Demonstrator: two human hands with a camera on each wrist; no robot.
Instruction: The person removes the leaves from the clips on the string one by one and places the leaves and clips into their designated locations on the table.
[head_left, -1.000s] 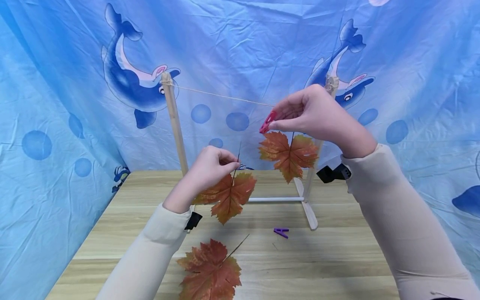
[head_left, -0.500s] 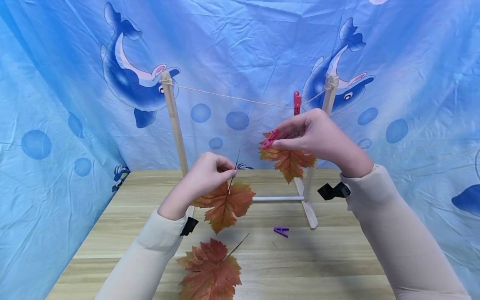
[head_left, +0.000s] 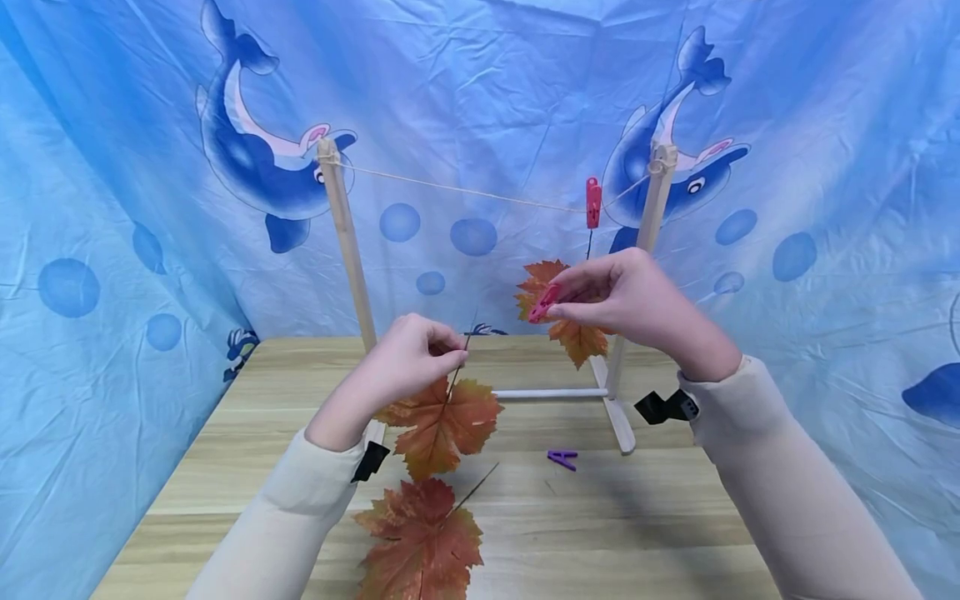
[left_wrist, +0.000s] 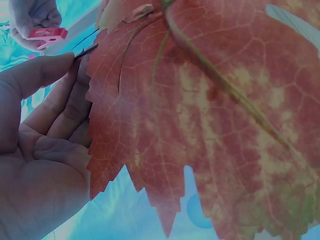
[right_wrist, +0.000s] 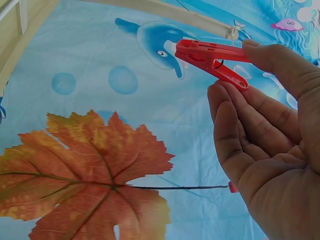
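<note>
My left hand (head_left: 408,362) pinches the dark stem of an orange-red maple leaf (head_left: 447,421), which hangs below the fingers. That leaf fills most of the left wrist view. A red clothespin (right_wrist: 212,57) is held between thumb and fingers of my right hand (head_left: 622,296). Behind that hand, a second maple leaf (head_left: 536,287) hangs by its stem from another red clothespin (head_left: 593,202) on the string (head_left: 465,190); the hand covers part of this leaf. A third maple leaf (head_left: 420,546) lies on the table, its stem pointing up and right.
The string runs between a left wooden post (head_left: 345,233) and a right wooden post (head_left: 656,196). A white bar (head_left: 551,393) joins them low down. On the wooden table (head_left: 675,517) lies a purple clothespin (head_left: 562,459). A blue dolphin-print cloth (head_left: 480,92) hangs behind.
Both hands have come lower, the right with its red clothespin and the left with its leaf. The clothespin on the string, hidden at first behind the right hand, now shows.
</note>
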